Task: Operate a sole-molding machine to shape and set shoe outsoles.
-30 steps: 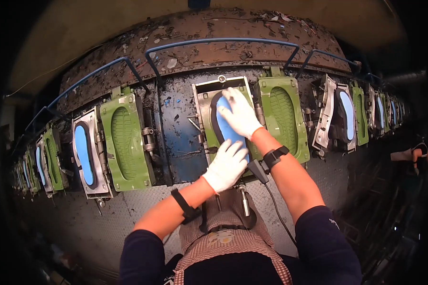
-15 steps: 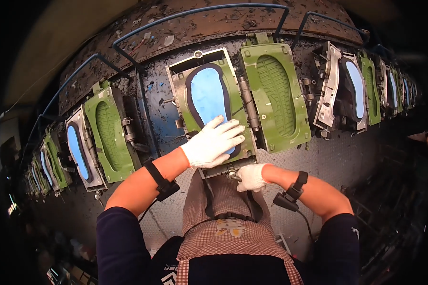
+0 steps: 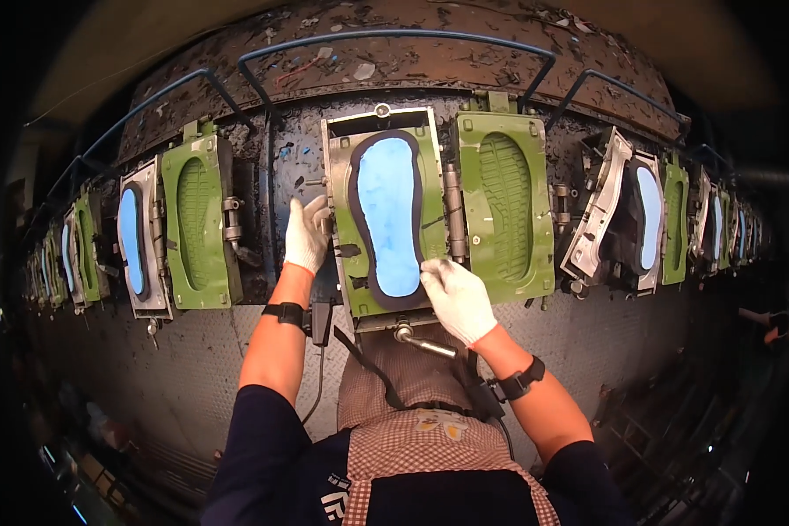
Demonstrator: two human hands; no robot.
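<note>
In front of me lies an opened shoe-sole mold, its green-faced half [image 3: 430, 223] holding a sole-shaped piece with a blue top [image 3: 386, 219] and a black rim [image 3: 359, 208]. My left hand [image 3: 309, 235], in a white knit glove, is beside the mold's left wall with its fingers apart, holding nothing I can see. My right hand [image 3: 456, 300], gloved too, has thumb and fingers drawn together at the lower right edge of the black rim. Whatever is between those fingertips is hidden. Below the mold a metal handle [image 3: 431, 346] sticks out to the right.
Hinged on the right is the green mold half [image 3: 504, 206] with a tread-patterned cavity. More opened molds [image 3: 197, 219] stand in a row to both sides, several with blue-topped pieces [image 3: 131, 237]. Blue rails [image 3: 394, 35] and a brown surface strewn with scraps [image 3: 482, 57] run behind.
My left hand has moved off the blue top to the mold's left side. My right hand has left the metal handle and risen to the piece's lower right edge. The view has shifted slightly.
</note>
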